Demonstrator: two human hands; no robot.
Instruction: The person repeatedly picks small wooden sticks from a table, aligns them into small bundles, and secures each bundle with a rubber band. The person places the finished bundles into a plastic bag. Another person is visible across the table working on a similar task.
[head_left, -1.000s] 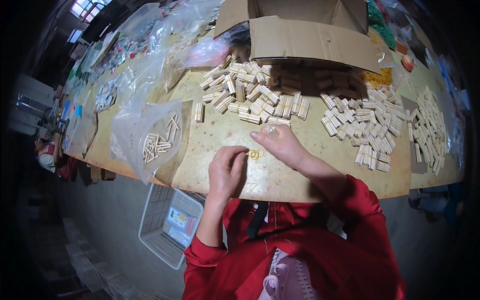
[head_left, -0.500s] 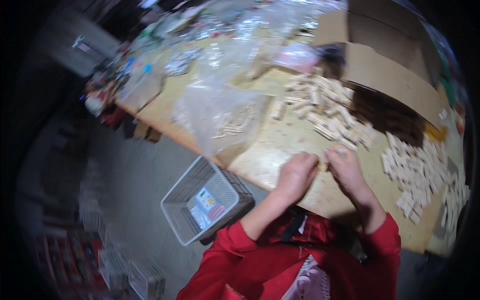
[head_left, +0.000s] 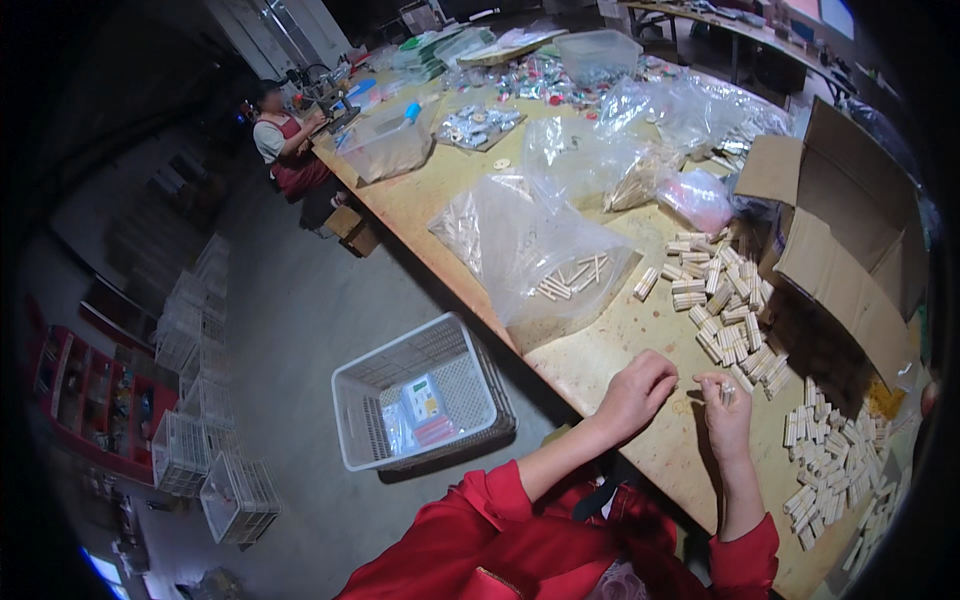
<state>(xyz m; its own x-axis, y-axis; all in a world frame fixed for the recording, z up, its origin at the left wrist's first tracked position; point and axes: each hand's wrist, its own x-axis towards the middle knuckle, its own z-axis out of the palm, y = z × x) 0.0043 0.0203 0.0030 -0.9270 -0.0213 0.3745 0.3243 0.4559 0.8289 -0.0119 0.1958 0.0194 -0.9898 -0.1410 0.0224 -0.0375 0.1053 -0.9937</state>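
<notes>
My left hand (head_left: 638,395) is closed just above the table, thumb and fingers pressed together. Close by on its right, my right hand (head_left: 728,412) is also closed, with a small shiny spot at its fingers. Whatever either hand pinches is too small to make out. Thin yellowish loops (head_left: 684,407) lie on the tabletop between them. Beyond my hands spreads a heap of bundled wooden sticks (head_left: 735,305), and a second heap of bundles (head_left: 835,460) lies to the right. Loose sticks (head_left: 570,279) show in a clear plastic bag (head_left: 520,255) at the left.
An open cardboard box (head_left: 850,290) stands at the right. A grey plastic crate (head_left: 350,445) holding packets sits on the floor left of the table. Farther back are a clear tub (head_left: 385,150), plastic bags and a person (head_left: 290,145) at the table's far end. Stacked crates (head_left: 240,500) line the left.
The view has swung, showing more of the room to the left and beyond the table. My hands, close together before, are a little farther apart.
</notes>
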